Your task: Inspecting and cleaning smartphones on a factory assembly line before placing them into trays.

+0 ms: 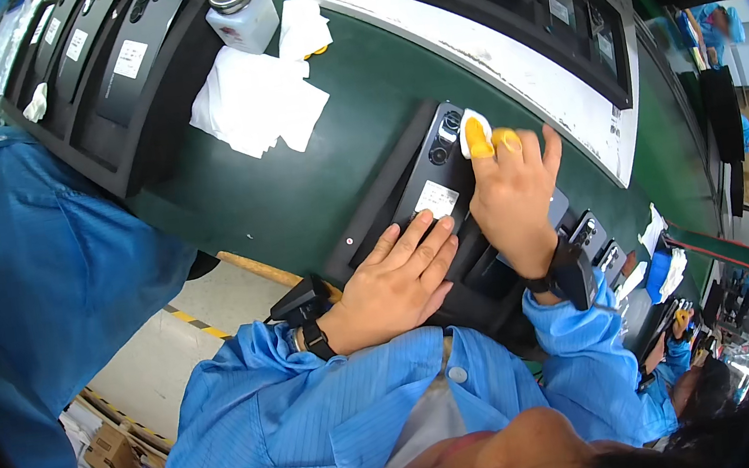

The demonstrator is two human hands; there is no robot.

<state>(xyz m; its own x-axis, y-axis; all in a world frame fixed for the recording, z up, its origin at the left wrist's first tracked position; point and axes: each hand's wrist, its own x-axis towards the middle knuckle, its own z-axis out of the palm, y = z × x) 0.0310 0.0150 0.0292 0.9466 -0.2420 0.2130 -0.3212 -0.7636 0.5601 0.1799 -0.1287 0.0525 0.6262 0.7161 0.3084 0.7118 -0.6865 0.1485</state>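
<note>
A dark smartphone (424, 170) lies back up in a black foam tray (356, 220), its camera lenses at the far end and a white label on its back. My left hand (399, 280) rests flat across the phone's lower part with its fingers stretched out, touching the label's edge. Yellow finger cots cover two fingertips of my right hand (516, 198). Those fingers pinch a small white wiping cloth (465, 117) beside the phone's camera corner. Whether the cloth touches the phone I cannot tell.
White cloths (257, 99) lie on the green bench (204, 216) beside a pump bottle (242, 18). A foam tray of phones (129, 63) stands at left, another tray (622, 82) on the white ledge. More phones (587, 231) lie to the right. Someone in blue (38, 238) is at left.
</note>
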